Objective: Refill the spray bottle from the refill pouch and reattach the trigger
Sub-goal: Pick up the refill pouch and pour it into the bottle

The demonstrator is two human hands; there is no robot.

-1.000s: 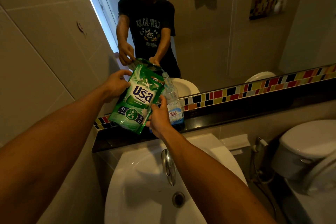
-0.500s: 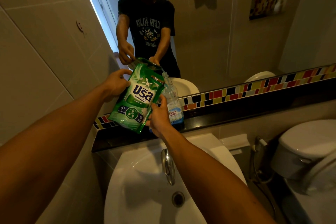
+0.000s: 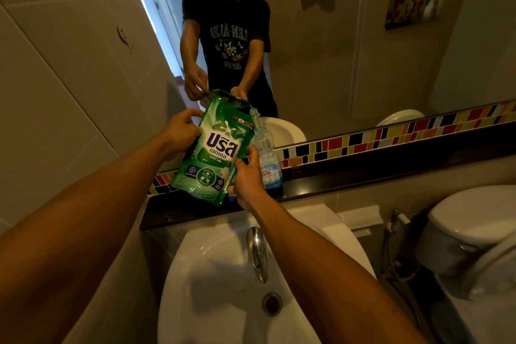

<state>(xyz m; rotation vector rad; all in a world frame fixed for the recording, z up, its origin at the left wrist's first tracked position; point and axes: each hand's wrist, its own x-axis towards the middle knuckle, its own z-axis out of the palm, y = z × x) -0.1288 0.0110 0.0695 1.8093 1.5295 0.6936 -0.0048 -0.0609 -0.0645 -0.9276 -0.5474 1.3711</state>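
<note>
you're mid-pour: your left hand (image 3: 181, 131) grips the refill pouch (image 3: 216, 148) near its top, your right hand (image 3: 247, 176) its lower edge, tilted over the open spray bottle (image 3: 269, 159) on the ledge's left end. flow isn't clearly visible. trigger not yet reattached.

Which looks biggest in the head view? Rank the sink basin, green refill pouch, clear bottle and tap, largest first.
1. sink basin, largest by far, though it is also nearest the camera.
2. green refill pouch.
3. clear bottle, partly hidden behind the pouch.
4. tap, close to the bottle in length but slimmer; unsure.
</note>
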